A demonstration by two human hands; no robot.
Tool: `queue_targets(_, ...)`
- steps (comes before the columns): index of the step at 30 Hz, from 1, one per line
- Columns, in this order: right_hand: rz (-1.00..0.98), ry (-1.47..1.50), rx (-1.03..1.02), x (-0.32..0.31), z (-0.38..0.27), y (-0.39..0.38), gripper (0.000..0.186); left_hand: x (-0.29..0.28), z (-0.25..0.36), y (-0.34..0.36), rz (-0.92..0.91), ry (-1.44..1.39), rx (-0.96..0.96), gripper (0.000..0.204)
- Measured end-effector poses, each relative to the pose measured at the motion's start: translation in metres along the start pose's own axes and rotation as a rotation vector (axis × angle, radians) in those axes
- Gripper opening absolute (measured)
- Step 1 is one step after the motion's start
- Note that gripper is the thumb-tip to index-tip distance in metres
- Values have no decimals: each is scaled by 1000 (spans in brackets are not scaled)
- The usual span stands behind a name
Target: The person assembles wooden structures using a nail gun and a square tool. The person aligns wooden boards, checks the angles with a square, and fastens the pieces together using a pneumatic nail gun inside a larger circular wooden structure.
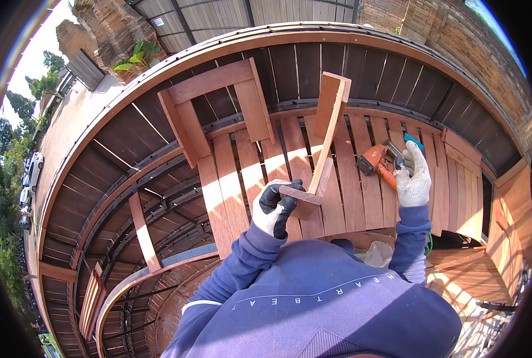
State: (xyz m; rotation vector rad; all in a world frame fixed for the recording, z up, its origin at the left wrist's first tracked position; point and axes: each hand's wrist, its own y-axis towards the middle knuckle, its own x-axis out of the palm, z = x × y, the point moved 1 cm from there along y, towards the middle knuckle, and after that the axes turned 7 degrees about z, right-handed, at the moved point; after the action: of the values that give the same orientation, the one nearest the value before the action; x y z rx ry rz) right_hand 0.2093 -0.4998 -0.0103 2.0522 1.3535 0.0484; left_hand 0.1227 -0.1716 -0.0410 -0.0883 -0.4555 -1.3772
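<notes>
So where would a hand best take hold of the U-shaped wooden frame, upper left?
Probably the middle of its crosspiece, from the person's side: the legs leave a gap that way, baring the crosspiece's near edge, while dark slats lie beyond.

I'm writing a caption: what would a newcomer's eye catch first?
Probably the orange tool beside the gloved right hand, right of centre. Next, the wooden frame gripped by the gloved left hand, near the middle. Beyond both, the dark wall curves across the upper part.
</notes>
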Motion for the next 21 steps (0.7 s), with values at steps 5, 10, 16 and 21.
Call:
queue_targets(5, -346, 293, -186, 73, -100, -48, 93, -24, 15, -1, -85, 66, -212, 27)
queue_targets(10, -260, 139, -166, 98, -123, -90, 125, -71, 41, 43, -102, 183, -62, 43)
queue_targets(16, -238, 171, 46, 126, -112, -114, 129, -261, 70, 205, 531, 266, 281, 62)
queue_targets(21, -409, 373, 250, 134, -95, -111, 121, -370, 43, 281, 314, 499, -80, 49)
